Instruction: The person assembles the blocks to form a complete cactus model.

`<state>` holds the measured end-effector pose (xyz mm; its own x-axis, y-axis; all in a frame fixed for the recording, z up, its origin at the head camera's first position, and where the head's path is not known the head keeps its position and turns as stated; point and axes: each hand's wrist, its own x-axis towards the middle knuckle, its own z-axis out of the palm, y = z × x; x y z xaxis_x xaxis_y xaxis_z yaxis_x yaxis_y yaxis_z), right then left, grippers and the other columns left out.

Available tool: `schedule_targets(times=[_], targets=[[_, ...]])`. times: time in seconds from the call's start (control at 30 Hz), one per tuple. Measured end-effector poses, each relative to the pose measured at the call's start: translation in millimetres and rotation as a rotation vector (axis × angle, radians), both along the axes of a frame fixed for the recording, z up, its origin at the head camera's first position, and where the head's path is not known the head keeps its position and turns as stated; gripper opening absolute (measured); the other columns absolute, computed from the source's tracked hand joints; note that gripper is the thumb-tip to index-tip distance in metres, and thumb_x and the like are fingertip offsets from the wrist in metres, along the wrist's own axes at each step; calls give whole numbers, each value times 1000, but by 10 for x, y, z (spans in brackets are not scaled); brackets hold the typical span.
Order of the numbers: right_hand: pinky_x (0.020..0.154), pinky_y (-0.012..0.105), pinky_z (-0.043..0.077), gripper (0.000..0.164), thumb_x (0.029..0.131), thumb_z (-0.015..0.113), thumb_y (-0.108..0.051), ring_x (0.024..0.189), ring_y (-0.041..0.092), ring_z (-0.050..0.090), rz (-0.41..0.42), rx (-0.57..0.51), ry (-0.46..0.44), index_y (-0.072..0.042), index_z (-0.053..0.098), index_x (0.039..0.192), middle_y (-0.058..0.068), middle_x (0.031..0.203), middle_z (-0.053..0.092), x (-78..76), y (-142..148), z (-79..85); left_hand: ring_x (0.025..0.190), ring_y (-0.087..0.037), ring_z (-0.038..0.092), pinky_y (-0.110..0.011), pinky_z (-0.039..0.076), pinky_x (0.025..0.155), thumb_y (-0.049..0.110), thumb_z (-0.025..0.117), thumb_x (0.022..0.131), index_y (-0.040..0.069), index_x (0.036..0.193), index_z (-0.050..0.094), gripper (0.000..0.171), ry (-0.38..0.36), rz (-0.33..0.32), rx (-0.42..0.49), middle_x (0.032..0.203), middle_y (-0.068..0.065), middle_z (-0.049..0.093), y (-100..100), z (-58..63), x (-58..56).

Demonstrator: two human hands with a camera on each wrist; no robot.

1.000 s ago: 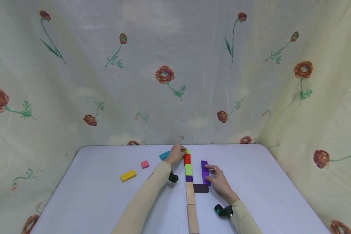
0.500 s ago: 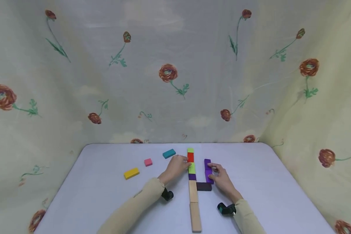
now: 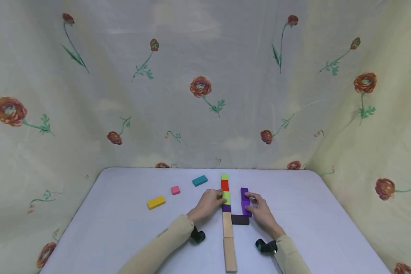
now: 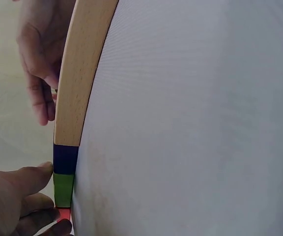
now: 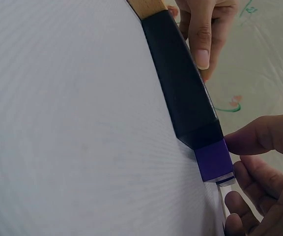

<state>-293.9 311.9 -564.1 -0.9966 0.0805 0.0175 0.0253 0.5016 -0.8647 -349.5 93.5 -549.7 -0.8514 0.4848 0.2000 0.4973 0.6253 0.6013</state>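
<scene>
My left hand [image 3: 208, 203] touches the light green block [image 3: 227, 197] with thumb and fingertips. That block lies in a straight row between a red block [image 3: 225, 185] and a dark purple block [image 3: 226, 208]. In the left wrist view the thumb of my left hand [image 4: 14, 201] sits near the green-purple seam, with other fingertips by the red block. My right hand [image 3: 263, 216] rests thumb and fingertips along the right side of two purple blocks [image 3: 244, 194] laid end to end. A black block [image 3: 240, 219] joins their near end to the row; the right wrist view shows that corner.
Two plain wooden blocks [image 3: 227, 225] make up the row's near part, and another light green block [image 3: 224, 177] its far end. Loose on the left lie a teal block [image 3: 200, 180], a pink block [image 3: 175, 190] and a yellow block [image 3: 156, 202]. A flowered curtain [image 3: 178, 95] encloses the white table [image 3: 123, 228].
My left hand has come back from the row's far end, past the red block, to the nearer light green block. The right hand stays at the purple blocks. The head view has shifted slightly.
</scene>
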Motion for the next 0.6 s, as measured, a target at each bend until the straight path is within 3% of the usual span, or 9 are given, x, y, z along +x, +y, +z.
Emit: schedule_targets(times=[0.13, 0.37, 0.5, 0.6], targets=[[109, 56, 29, 49, 88, 59, -2, 127, 35, 41, 4, 2, 1, -8, 49, 135, 18, 139, 46, -3, 1, 4, 113, -19, 63, -24, 51, 81, 22, 69, 89, 6, 99, 74, 20, 4, 2, -13, 127, -13, 62, -10, 14, 13], [109, 56, 29, 49, 87, 60, -2, 126, 35, 41, 12, -2, 11, -7, 49, 135, 19, 139, 47, -25, 10, 6, 109, -17, 64, -34, 53, 91, 25, 68, 90, 3, 118, 68, 35, -111, 82, 16, 121, -10, 67, -178, 142, 43], [109, 55, 30, 50, 87, 60, -2, 126, 36, 42, 14, 6, 12, -6, 49, 135, 19, 139, 47, -27, 15, -1, 92, -14, 62, -30, 55, 81, 20, 69, 89, 1, 114, 70, 31, -108, 150, 60, 113, -12, 70, -354, 208, -45], [109, 56, 29, 50, 87, 59, -2, 126, 36, 41, 12, 3, 4, -6, 49, 135, 20, 139, 46, -16, 11, -3, 91, -17, 62, -32, 55, 80, 16, 70, 88, -1, 109, 71, 27, -56, 224, 60, 107, -13, 71, -483, 252, -170]])
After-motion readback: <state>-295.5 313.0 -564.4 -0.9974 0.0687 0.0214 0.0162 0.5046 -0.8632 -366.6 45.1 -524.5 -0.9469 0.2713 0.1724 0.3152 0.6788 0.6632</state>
